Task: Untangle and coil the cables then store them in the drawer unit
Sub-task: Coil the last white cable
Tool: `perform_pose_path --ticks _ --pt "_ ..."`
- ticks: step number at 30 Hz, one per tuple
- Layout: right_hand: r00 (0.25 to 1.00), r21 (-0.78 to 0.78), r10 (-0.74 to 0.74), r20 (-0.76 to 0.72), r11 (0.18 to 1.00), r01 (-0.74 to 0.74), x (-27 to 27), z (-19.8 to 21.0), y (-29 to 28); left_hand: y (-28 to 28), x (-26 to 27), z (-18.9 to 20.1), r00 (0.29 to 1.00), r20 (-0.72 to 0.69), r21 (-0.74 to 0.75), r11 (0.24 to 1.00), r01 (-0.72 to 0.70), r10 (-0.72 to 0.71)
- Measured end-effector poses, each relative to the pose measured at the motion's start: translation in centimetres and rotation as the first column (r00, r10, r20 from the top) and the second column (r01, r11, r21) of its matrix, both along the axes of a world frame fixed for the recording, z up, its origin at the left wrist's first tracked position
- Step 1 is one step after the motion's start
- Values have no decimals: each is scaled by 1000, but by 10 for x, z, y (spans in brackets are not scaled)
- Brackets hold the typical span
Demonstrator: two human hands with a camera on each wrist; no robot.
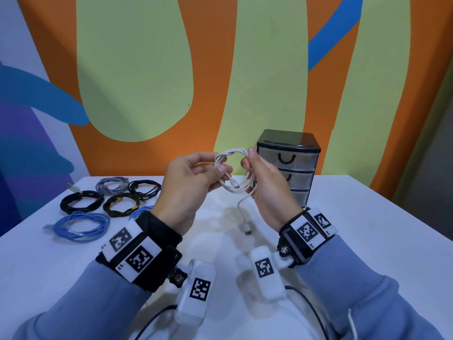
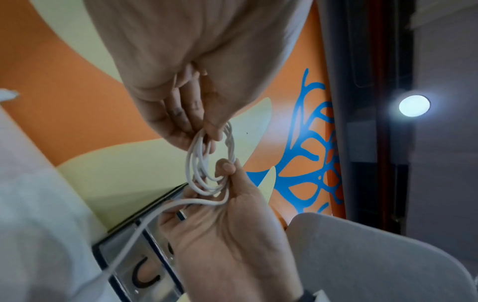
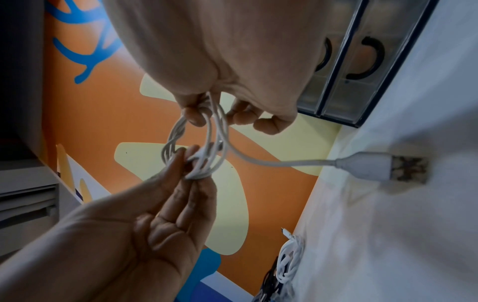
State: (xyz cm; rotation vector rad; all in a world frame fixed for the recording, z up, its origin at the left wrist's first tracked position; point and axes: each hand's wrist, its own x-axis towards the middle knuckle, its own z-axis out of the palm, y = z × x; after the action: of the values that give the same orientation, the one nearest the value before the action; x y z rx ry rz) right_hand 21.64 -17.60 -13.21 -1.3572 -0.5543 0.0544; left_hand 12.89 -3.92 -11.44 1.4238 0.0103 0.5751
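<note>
White cable wound in small multi-loop coil, L hand & R hand fingers both pinching it, USB end trailing onto surface.

The right hand covers the lower left front of the drawer unit, hiding part of the middle drawer's handle. The left hand hides most of a white coil and an orange cable lying left of the drawer unit. Both sleeves run off the bottom edge. The right-wrist view blurs the USB plug.
</note>
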Motion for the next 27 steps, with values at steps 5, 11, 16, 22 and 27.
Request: perform_pose_path --ticks 5,11,16,22,27 --pt "1000 -77 0 5 997 0 -2 1 -2 -3 -4 8 988 69 -308 939 151 -137" --pt "1000 -66 25 2 998 -25 -6 10 -5 -3 -3 11 966 158 -443 860 255 -205" --pt "997 -79 38 68 996 -33 -12 10 -2 -2 -5 14 947 233 -517 797 314 -222" --pt "930 369 330 -165 895 -252 -19 22 -8 -1 -9 18 986 88 -95 984 153 -144" --pt "923 489 332 -196 849 -202 -21 23 -1 -3 -4 7 992 -81 162 980 112 -100"
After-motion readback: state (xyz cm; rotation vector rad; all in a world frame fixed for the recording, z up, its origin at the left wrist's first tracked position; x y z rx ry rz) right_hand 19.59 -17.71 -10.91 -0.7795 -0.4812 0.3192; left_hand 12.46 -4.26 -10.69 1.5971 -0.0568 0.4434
